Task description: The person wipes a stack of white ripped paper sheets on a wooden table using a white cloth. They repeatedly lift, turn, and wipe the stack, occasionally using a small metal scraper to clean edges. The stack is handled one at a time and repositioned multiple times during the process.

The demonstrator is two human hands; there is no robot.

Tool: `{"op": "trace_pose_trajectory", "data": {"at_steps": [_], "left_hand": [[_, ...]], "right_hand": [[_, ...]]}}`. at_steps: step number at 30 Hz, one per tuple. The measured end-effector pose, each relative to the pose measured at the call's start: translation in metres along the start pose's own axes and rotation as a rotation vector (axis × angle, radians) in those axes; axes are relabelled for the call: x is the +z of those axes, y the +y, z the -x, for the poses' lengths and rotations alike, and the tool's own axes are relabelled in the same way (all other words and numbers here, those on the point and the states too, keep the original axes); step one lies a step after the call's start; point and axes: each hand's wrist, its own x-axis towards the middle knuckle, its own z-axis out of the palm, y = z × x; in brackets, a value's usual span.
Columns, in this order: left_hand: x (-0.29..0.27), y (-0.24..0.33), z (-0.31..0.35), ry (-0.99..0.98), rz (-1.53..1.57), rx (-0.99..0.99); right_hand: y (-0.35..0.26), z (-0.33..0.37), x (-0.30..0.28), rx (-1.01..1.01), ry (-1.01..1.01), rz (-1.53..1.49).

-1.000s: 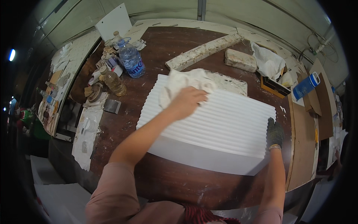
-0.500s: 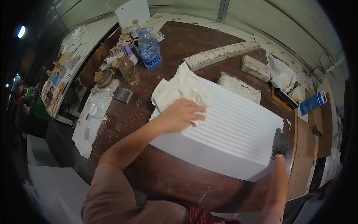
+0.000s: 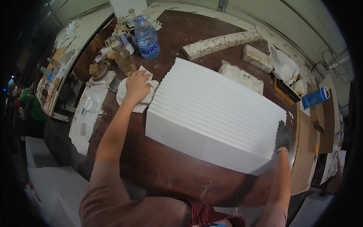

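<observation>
- A pale greenish wall [image 3: 291,30] spans the upper right of the frame, with a grey upright post [image 3: 222,5] near top centre.
- Loose cable [image 3: 328,67] loops against the wall at upper right.
- A dark brown bench [image 3: 174,181] with a scuffed top fills the middle.
- A second, pale-topped table [image 3: 89,27] runs down the upper left.
- Large white slabs [image 3: 56,185] show at lower left.
- Brown cardboard [image 3: 329,113] stands at the right.
- A small blue light [image 3: 4,90] glows in the gloom at far left.

A workshop, from its scuffed brown worktable [image 3: 170,166], crusted off-white block [image 3: 258,58], cardboard sheet [image 3: 329,125] and cluttered second bench [image 3: 77,35]
</observation>
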Motion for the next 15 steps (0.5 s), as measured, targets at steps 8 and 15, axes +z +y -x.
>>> {"op": "trace_pose_trajectory", "data": {"at_steps": [8,15], "left_hand": [[0.021,0.042,-0.047,-0.458,1.161,-0.311],[0.029,0.048,-0.041,-0.492,1.14,-0.191]], "right_hand": [[0.033,-0.018,0.004,-0.038,-0.084,-0.151],[0.078,-0.047,0.013,0.017,-0.336,-0.674]]}}
